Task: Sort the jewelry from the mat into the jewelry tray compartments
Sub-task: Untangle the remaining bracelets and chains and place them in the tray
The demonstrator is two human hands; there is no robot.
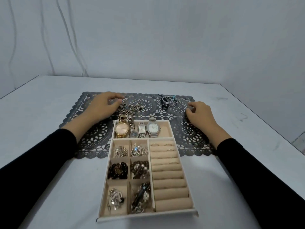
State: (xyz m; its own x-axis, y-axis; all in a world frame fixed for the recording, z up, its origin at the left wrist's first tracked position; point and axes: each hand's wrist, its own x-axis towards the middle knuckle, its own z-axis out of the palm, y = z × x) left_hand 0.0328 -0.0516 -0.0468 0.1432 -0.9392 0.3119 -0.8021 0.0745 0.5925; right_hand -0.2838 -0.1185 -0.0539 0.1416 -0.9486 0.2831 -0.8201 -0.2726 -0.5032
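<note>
A tangle of metal link chains [132,108] lies on the dark, lace-cut mat [186,138] just beside the left hand [102,105]. Its fingers curl over them, but I cannot tell if they grip. Corded bracelets [168,100] lie near the right hand [200,114], which is loosely curled with nothing seen in it. Between the wrists, the beige velvety tray [148,216] has four watches [138,128], six small square compartments and padded ring rolls [168,182]. It sits on a white tabletop [74,195].

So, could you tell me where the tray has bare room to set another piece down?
The watch compartment is bare at its right end, beside the silver watch. The near ring rolls hold nothing. The six small compartments on the left are crowded.
</note>
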